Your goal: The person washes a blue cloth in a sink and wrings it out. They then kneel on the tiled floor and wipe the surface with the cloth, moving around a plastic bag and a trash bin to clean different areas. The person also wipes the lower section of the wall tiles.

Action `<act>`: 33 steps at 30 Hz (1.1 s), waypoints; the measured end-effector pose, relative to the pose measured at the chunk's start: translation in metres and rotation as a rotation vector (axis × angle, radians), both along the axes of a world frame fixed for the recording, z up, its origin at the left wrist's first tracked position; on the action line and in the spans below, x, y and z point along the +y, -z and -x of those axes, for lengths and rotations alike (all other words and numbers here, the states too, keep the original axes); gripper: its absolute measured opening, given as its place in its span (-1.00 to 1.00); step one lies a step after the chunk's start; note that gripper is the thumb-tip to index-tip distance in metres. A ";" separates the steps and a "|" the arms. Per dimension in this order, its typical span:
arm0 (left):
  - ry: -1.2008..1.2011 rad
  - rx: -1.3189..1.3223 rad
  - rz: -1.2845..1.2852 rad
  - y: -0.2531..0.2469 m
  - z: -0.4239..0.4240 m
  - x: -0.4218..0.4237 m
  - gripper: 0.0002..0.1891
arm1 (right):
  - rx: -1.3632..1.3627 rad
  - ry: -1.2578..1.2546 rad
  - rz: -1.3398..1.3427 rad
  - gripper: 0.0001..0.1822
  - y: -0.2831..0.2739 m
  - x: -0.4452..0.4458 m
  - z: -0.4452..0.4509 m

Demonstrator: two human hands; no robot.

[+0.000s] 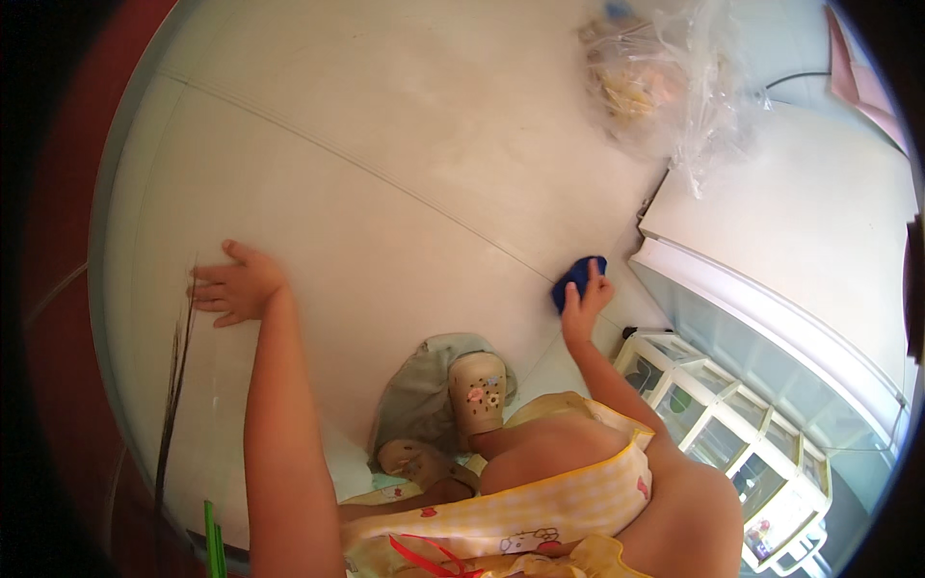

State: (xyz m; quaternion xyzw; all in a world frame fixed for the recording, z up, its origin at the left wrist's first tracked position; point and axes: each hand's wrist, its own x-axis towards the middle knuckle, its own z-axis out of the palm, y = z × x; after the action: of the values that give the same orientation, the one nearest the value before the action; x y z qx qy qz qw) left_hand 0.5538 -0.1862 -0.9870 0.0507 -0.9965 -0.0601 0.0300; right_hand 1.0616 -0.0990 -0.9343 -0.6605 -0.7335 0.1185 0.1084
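My left hand (238,284) is spread over the pale tiled floor (347,238) at the left, fingers apart and holding nothing. A thin lock of dark hair hangs across its fingertips. Farther right, my right hand (589,296) presses on a dark blue cloth (576,280) that lies on the floor close to a tile seam. Between my arms, at the bottom, are beige clogs (478,386) with small flower charms, with a grey-green cloth (419,383) around and under them. A yellow checked garment (571,498) covers part of my lap.
A clear plastic bag with things inside (636,87) lies at the upper right. Beside it is a white cabinet or box (788,180). Below that stands a white-framed rack with clear panels (730,426). A green strip (211,538) shows at the lower left, and reddish tiles (61,289) border the left.
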 end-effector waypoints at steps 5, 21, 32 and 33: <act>-0.029 0.000 0.025 -0.002 0.005 -0.006 -0.13 | -0.082 -0.134 -0.035 -0.23 0.031 0.008 0.127; -0.034 -0.062 0.016 -0.003 0.004 -0.001 -0.12 | 0.218 0.055 -0.337 -0.47 0.008 0.145 0.133; 0.008 -0.030 0.071 -0.005 0.003 -0.003 -0.14 | 0.115 -0.340 -0.326 -0.59 0.008 0.224 0.192; 0.000 -0.038 0.094 -0.007 0.003 -0.010 -0.14 | 0.118 -0.405 -0.257 -0.58 0.011 0.210 0.192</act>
State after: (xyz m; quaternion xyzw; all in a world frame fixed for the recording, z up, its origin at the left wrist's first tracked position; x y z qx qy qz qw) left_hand 0.5508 -0.1960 -0.9804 0.0503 -0.9986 -0.0124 0.0133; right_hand 0.8696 0.1110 -0.9451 -0.4728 -0.8523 0.0820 0.2082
